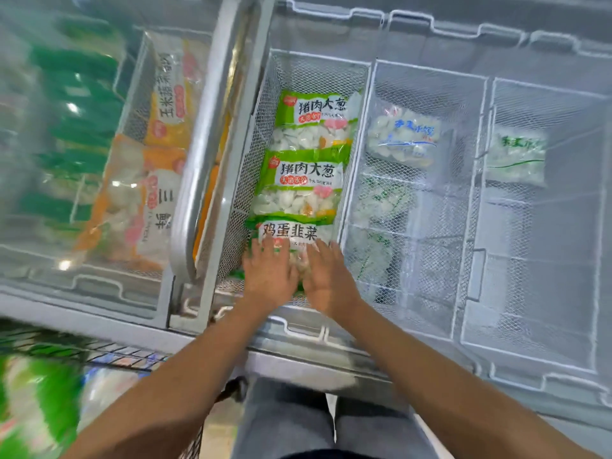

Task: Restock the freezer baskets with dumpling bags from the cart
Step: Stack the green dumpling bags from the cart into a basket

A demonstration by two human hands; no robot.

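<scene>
Pressing the bag flat in the basket

Both hands, left (270,276) and right (326,279), lie flat, fingers straight, on the bag (293,235) under them in the basket (251,134). Looks lumpy, slick, floppy; I'd grab its side edges.

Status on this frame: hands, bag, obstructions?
Both hands, left and right, flat on nearest bag. Bag in basket. Nothing in the way.

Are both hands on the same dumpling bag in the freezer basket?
Yes: the left hand and right hand lie side by side, fingers flat, on the nearest green bag in the basket.
</scene>
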